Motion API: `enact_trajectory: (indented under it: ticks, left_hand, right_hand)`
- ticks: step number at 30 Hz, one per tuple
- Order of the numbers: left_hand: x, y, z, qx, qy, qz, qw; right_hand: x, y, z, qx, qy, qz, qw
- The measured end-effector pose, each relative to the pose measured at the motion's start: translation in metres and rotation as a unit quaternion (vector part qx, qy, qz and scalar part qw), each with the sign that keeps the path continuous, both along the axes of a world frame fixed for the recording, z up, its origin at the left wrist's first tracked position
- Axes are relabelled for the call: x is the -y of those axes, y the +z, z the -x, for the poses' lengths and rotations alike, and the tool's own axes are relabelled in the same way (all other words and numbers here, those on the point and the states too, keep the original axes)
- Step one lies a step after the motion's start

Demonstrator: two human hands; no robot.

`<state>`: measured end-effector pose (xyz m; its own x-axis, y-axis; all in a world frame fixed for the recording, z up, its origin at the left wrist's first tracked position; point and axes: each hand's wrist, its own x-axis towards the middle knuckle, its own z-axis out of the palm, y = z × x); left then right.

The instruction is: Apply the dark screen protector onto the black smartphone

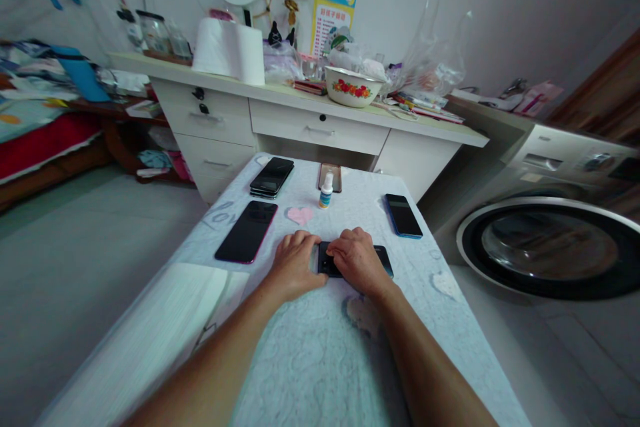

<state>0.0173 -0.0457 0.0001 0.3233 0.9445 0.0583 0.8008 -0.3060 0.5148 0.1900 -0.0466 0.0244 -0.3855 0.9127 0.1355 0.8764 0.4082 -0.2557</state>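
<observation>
A dark smartphone (384,259) lies sideways on the cloth-covered table in front of me. My left hand (296,260) grips its left end, thumb at the near edge and fingers at the far edge. Over the middle of the screen rests my right hand (356,257), its fingers curled down; whatever they may hold is hidden. Beyond my hands stands a small white spray bottle (326,191) with a blue and yellow label, in front of a brownish phone case or tray (336,175).
At left lie a large phone (247,232) and a stack of phones (273,175); at right, a blue-edged phone (403,215). White folded sheets (175,307) cover the table's left side. Behind are a white drawer desk (320,127) and a washing machine (550,213).
</observation>
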Motion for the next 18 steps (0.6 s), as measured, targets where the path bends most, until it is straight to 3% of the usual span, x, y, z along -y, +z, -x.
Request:
enact_trajectory:
  ticks: [8, 18]
  left_hand:
    - [0.001, 0.000, 0.000, 0.000, -0.007, -0.006, 1.000]
    - [0.001, 0.004, 0.000, 0.000, 0.002, 0.006, 1.000]
  right_hand:
    - [-0.002, -0.005, 0.001, 0.005, -0.060, -0.031, 0.998]
    - [0.001, -0.003, 0.010, -0.008, 0.038, 0.009, 0.999]
